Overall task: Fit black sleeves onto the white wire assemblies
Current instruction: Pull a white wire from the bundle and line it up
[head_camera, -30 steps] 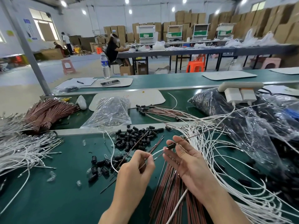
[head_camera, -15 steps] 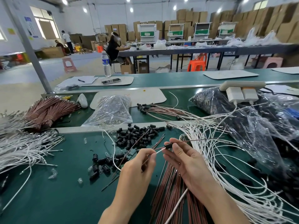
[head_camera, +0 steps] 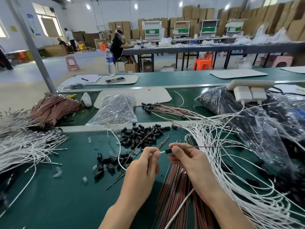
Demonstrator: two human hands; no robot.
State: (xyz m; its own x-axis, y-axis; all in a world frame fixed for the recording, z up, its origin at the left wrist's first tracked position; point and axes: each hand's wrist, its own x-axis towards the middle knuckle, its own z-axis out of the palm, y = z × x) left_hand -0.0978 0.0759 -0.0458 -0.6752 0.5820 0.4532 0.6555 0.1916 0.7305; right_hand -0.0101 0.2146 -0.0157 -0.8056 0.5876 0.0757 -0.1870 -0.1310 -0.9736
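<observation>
Brightly, evenly lit by ceiling lamps (head_camera: 136,6) and a glaring window (head_camera: 42,14) at left, with only faint, soft shadows on the green bench (head_camera: 57,204), highlights glinting off a clear plastic bag (head_camera: 118,109), wide-angle bowing toward the edges, and white wires (head_camera: 14,149) smeared soft at far left.

left hand (head_camera: 142,167) bare | right hand (head_camera: 189,161) bare | forearms (head_camera: 227,210) uncovered

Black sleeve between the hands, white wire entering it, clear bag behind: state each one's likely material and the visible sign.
Black sleeve: likely moulded plastic or rubber; dull, even black surface. White wire: flexible plastic-looking insulation; bends in curves. Clear bag: thin glossy plastic film; crinkled, contents visible.
</observation>
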